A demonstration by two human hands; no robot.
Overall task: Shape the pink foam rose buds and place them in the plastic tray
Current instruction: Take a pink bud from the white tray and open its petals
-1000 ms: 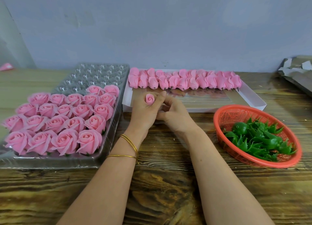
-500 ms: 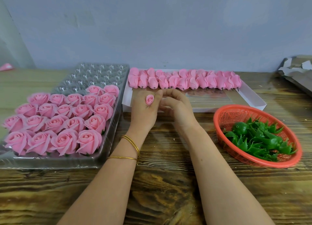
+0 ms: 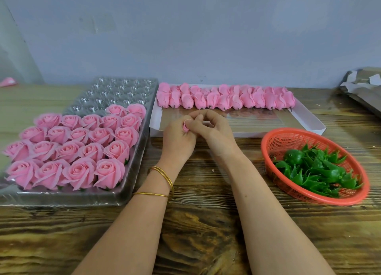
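Wooden table, one bud in the fingers

Brown wooden table [image 3: 195, 233] stands before a grey wall [image 3: 206, 37] and carries all the work. On its left side lies one clear plastic tray with round cells [image 3: 115, 91]. I count twenty-one open pink foam roses [image 3: 80, 171] in it: four visible in the near row, three rows of five, then two in the last row, with bare cells behind them. At the far middle lies one flat white cardboard box [image 3: 305, 126] with a row of closed pink foam buds [image 3: 223, 99]. About twelve are in front and more overlap behind, so I cannot count them exactly. On the right is one red plastic basket [image 3: 268, 142] with a heap of green plastic calyxes [image 3: 321, 169], too tangled to count.

The shaping step is in hand. The left hand [image 3: 177, 142], with two thin gold bangles [image 3: 162, 173] at the wrist, has its fingers curled round one small pink foam rose bud [image 3: 185, 127], above the near edge of the box. The right hand [image 3: 216, 132] has its fingers bent narrow, and they seem to pinch the bud's petals.

I judge that the next move calls for gently spreading the petals outward, then setting the flower in the free cell beside the last two roses.
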